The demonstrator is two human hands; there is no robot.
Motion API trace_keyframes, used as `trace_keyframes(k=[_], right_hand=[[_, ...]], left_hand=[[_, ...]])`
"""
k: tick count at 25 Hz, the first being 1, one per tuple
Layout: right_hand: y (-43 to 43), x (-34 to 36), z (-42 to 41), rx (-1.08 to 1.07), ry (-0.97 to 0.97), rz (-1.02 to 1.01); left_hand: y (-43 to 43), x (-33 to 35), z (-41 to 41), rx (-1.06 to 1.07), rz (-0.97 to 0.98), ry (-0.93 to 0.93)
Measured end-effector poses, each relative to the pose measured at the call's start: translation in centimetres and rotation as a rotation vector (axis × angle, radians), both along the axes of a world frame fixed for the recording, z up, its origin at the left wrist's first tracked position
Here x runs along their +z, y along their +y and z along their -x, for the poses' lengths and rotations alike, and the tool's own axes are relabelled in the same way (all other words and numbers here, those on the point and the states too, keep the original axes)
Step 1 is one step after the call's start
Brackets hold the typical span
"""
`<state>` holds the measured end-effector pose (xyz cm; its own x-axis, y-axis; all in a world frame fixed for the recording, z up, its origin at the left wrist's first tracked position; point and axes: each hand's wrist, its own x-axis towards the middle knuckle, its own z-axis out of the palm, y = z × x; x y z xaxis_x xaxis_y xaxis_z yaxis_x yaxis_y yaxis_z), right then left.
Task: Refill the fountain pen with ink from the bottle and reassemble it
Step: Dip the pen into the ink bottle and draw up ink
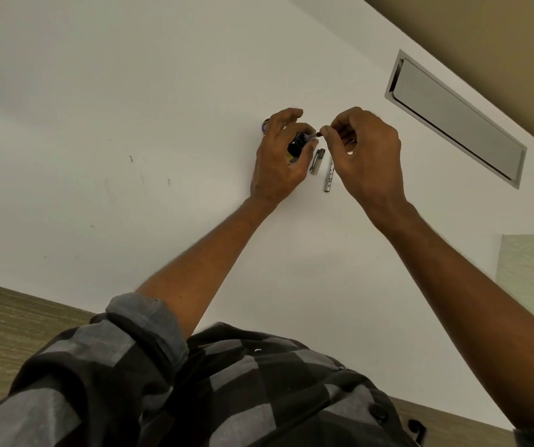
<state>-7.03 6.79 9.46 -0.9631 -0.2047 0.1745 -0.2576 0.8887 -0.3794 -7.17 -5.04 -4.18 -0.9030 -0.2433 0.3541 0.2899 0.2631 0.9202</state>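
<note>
My left hand (278, 156) is wrapped around a small dark ink bottle (295, 147) standing on the white table (130, 124). My right hand (365, 150) pinches the thin inner part of the fountain pen (314, 135), whose tip points into the bottle's mouth. Between my hands two silver pieces lie on the table: the pen cap with its clip (317, 161) and the pen barrel (329, 177). A small purple-tinted bottle lid (264, 125) peeks out behind my left hand. Most of the bottle is hidden by my fingers.
A grey metal cable hatch (452, 117) is set into the table at the right. A pale sheet or tissue (523, 266) lies at the right edge. The table's near edge meets wood-look flooring (17, 317) at the lower left.
</note>
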Motion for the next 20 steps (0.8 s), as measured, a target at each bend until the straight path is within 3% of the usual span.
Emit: trace_keyframes(k=[12, 20], right_hand=[[0.4, 0.4, 0.5, 0.054, -0.003, -0.085], [0.2, 0.6, 0.4, 0.048, -0.005, -0.006]], left_hand=[[-0.1, 0.2, -0.7, -0.048, -0.032, 0.018], [1.1, 0.5, -1.3, -0.056, -0.145, -0.036]])
